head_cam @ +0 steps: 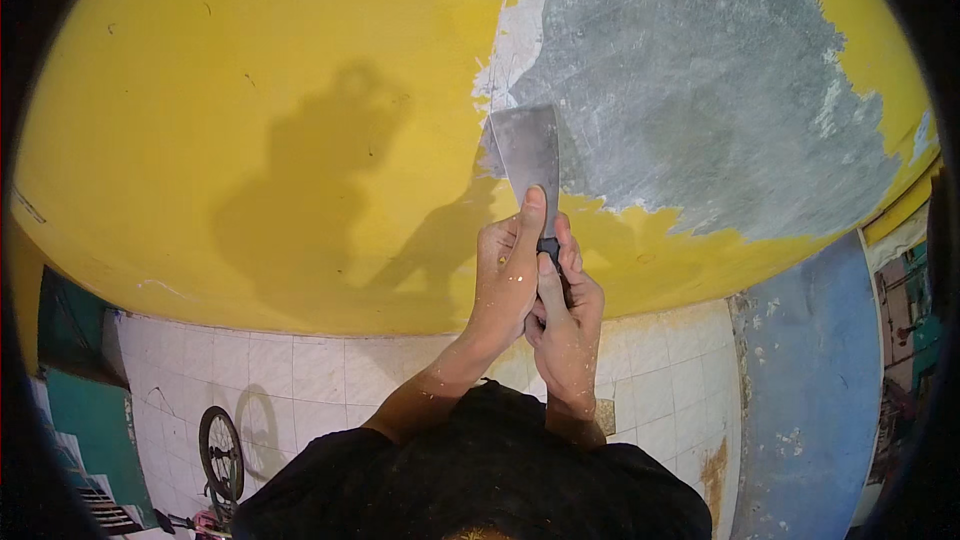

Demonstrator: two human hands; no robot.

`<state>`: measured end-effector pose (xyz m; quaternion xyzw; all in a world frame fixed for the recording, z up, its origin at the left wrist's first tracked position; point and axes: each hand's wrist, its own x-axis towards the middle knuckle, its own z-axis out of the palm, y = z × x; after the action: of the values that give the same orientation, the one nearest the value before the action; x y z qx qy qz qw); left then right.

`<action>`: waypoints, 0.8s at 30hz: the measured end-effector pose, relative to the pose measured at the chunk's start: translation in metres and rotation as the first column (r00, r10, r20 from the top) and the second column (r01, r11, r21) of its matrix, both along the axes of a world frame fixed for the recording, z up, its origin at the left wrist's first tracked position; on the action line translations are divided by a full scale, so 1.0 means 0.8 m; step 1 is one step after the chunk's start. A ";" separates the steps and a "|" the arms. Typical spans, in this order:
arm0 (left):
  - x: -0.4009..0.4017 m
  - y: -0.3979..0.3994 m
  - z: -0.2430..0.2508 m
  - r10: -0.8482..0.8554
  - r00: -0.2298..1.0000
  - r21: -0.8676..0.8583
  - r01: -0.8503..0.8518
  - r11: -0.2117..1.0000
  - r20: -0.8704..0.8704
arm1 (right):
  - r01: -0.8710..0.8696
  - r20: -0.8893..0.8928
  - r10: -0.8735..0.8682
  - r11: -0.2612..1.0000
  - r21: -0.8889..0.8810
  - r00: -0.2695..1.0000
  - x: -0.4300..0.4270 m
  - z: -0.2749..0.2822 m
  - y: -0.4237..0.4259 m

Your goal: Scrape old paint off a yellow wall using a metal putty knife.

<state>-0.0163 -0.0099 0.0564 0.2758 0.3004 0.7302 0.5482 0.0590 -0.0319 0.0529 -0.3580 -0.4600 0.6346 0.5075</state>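
A wide metal scraper (529, 146) with a black handle points up between my hands, in front of a yellow painted wall (225, 37). My left hand (514, 262) grips it low on the blade, thumb flat on the metal. Around the black handle closes my right hand (566, 307). The blade's broad edge lies at the left border of a bare grey patch (705, 75), by jagged white and yellow paint; whether it touches the wall cannot be told. Pale flecks cling to both hands and forearms.
White floor tiles (315, 375) meet the wall's foot. At lower left stands a bicycle, its wheel (222, 454) showing, near a green surface (97, 435). A worn blue surface (810, 382) runs along the right. My shadow falls on the wall at left.
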 end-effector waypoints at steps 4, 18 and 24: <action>-0.003 0.004 0.012 -0.036 0.998 -0.028 0.035 0.999 -0.044 | -0.023 -0.065 0.022 1.000 -0.013 0.998 0.002 0.010 0.000; -0.007 -0.002 0.057 0.156 0.969 0.017 -0.156 0.988 -0.191 | -0.187 -0.152 0.199 0.978 0.090 0.968 -0.001 0.041 0.009; 0.009 -0.022 0.036 0.196 0.947 0.040 -0.193 0.980 -0.253 | -0.206 -0.174 0.205 0.979 0.012 0.963 0.012 0.025 -0.010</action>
<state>-0.0094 -0.0276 0.0849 0.3405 0.3889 0.7412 0.4283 0.0688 -0.0400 0.0728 -0.2532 -0.4467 0.7138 0.4763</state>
